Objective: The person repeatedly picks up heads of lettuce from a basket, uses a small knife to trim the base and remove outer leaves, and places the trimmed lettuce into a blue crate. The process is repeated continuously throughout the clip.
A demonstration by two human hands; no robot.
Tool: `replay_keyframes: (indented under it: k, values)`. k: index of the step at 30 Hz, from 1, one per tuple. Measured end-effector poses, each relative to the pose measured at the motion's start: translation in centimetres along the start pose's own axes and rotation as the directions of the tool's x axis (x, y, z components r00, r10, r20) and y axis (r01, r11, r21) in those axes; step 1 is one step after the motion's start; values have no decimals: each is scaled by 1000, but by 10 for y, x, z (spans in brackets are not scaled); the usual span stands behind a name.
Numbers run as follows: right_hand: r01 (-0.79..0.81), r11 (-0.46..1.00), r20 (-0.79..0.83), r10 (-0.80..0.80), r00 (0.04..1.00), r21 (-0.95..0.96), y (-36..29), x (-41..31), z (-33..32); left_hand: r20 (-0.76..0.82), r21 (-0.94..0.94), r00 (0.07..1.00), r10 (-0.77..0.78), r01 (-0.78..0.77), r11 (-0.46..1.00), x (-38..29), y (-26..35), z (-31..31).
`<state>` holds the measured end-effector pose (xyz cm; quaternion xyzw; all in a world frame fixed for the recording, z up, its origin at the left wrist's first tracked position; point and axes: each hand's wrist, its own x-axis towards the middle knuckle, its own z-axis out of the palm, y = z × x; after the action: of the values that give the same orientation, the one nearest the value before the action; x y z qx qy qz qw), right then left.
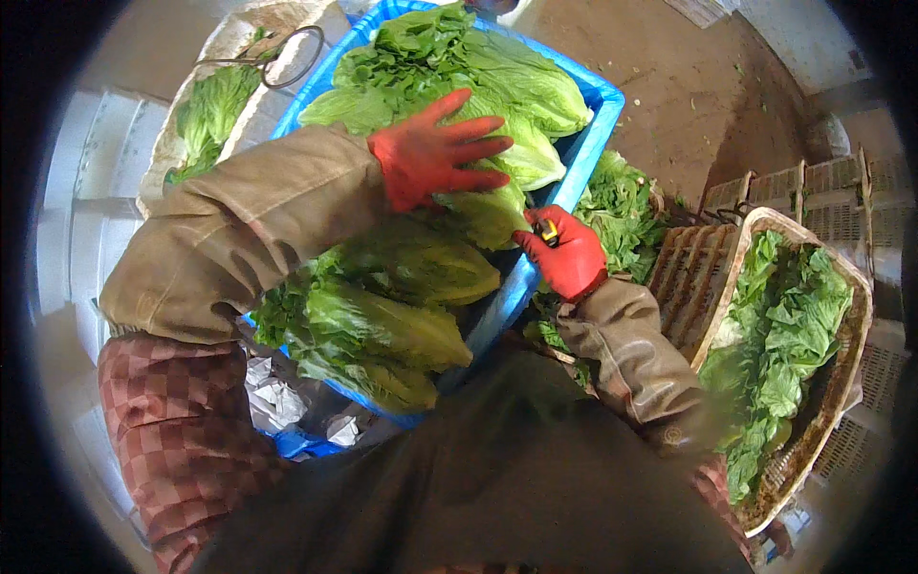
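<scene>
My left hand [445, 151], in a red rubber glove, lies with fingers spread over romaine lettuce heads. These fill a blue-lined crate [609, 107]. My right hand [563, 255], gloved the same way, is at the crate's right rim. A small yellow-and-black tool [549, 231], its kind unclear, sits in its grasp. The right fingertips touch the base of a lettuce head [495, 215], partly hidden under my left hand. Nearer to me, more lettuce heads [387, 323] lie with their bases to the right. Others [531, 86] are stacked at the far end.
At right stands a dirty plastic basket [853, 344] with loose lettuce leaves [796, 337]. More leaves [617, 208] lie beside the crate. A soiled foam box [168, 143] with some greens [215, 107] is at left, a dark hoop [315, 54] by its edge. Slatted crates [825, 186] stand far right.
</scene>
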<state>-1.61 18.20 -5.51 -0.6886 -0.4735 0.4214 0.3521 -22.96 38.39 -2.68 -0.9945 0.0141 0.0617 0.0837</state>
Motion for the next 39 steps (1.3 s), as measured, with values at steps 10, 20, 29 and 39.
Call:
replay_keyframes:
  k: [10, 20, 29, 39]
  values:
    - [-104, 995, 195, 102, 975, 2, 28, 37, -7, 190, -17, 960, -205, 212, 977, -1, 20, -51]
    - [121, 991, 28, -120, 992, -58, 13, -10, 8, -197, -135, 695, -692, 679, 721, 18, 43, 55]
    - [143, 985, -142, -155, 978, -93, 59, -254, -90, -585, -421, 677, -446, 217, 881, 5, 54, 47]
    - [-174, 680, 209, 442, 872, -712, 178, -375, -263, -93, -873, 856, -508, 175, 456, 183, 201, -147]
